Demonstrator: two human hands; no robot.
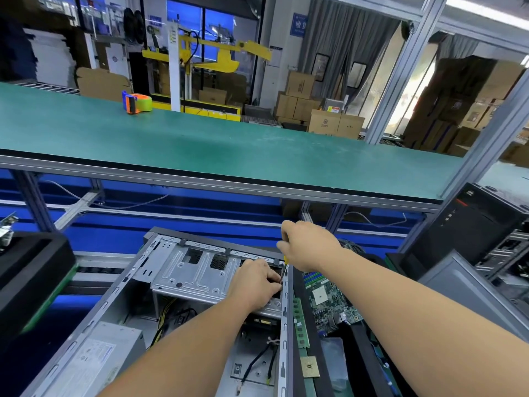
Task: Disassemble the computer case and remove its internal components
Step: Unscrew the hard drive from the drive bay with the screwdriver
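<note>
Inside one open computer case [160,282] — left hand [254,285] gripping drive cage [194,276], right hand [306,242] gripping one screwdriver [284,267].

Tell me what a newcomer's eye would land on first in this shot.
Bottom centre, the opened computer case with both hands at its drive cage: the right hand grips a screwdriver pointing down at the case's right rail, and the left hand holds the cage beside it. A removed motherboard lies right of the case; behind, a long green shelf carries an orange tape dispenser.
</note>
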